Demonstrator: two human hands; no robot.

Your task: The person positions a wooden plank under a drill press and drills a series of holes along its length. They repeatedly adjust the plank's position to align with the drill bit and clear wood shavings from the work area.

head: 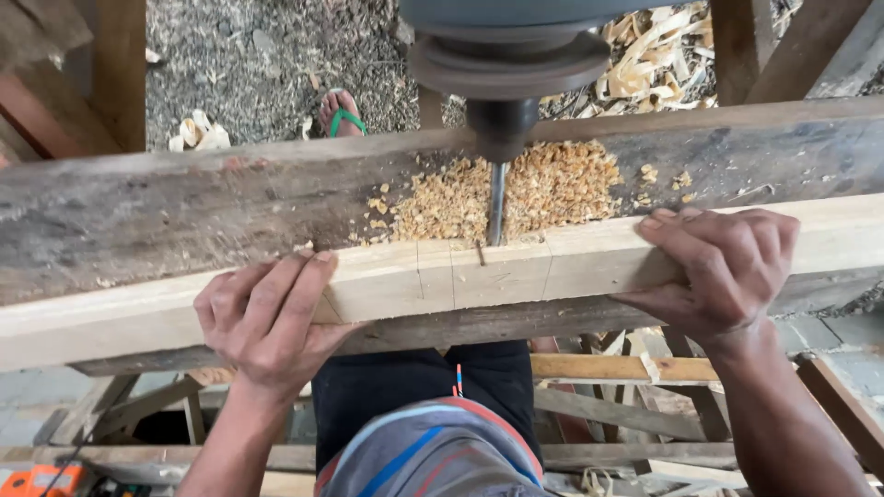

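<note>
A long pale wooden beam (516, 271) lies across a dark weathered work plank (184, 207), with pencil lines marked near its middle. My left hand (267, 317) grips the beam's near edge on the left. My right hand (723, 267) grips it on the right, fingers over the top. Between them a drill bit (496, 202) hangs from a grey drill press head (508, 55) and touches the beam's far edge by the marks. Light wood chips (516, 193) are heaped around the bit.
A foot in a green sandal (343, 112) stands on the gravel beyond the plank. Wood shavings (658, 55) lie at the top right. Timber frames and offcuts (626, 387) sit under the bench, and an orange tool (37, 480) is at the bottom left.
</note>
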